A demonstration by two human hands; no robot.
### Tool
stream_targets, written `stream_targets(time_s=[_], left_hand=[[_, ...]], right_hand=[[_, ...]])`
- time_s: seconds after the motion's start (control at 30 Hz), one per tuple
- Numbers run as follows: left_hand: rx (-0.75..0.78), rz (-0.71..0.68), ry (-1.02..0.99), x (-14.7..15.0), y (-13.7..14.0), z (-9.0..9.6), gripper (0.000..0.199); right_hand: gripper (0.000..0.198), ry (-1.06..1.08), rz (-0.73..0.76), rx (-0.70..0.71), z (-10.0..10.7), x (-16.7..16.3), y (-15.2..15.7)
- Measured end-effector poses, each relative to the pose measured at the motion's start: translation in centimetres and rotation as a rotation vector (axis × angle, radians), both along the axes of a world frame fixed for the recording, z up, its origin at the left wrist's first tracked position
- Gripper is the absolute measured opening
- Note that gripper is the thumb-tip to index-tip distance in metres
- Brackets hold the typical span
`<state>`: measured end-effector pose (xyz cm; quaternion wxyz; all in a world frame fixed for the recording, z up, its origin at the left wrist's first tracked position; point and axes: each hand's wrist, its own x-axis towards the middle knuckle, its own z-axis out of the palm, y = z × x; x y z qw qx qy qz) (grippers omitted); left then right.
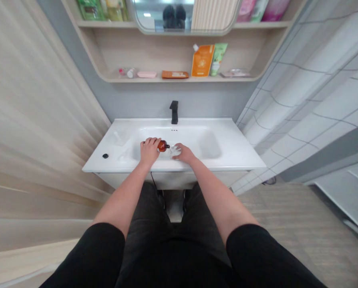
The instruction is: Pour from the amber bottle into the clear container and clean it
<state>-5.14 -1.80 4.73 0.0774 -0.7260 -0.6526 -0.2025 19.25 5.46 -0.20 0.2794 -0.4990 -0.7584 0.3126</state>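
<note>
My left hand (149, 152) is wrapped round an amber bottle (162, 146) with a black neck. The bottle lies tilted over on its side, neck pointing right, above the front of the white sink (210, 142). Facing that neck, a clear cup (174, 151) is gripped by my right hand (185, 153). The cup's mouth is close to the bottle's tip; whether they touch, or whether liquid flows, I cannot tell. A small black cap (105, 156) rests on the left part of the counter, apart from both hands.
A black faucet (174, 112) stands behind the sink. Above it, a shelf (179, 80) holds an orange pouch (202, 61), a green tube (218, 60), a pink box (147, 74) and an orange packet (175, 75). A mirror (209, 16) hangs higher. Curtain (43, 100) at left, tiled wall (317, 84) at right.
</note>
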Motion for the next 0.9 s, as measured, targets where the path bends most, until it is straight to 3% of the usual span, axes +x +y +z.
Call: stream_targets(time_s=[0.9], left_hand=[[0.008, 0.004, 0.002, 0.01, 0.0, 0.01, 0.062]], right_hand=[[0.076, -0.009, 0.013, 0.023, -0.36, 0.21, 0.28]])
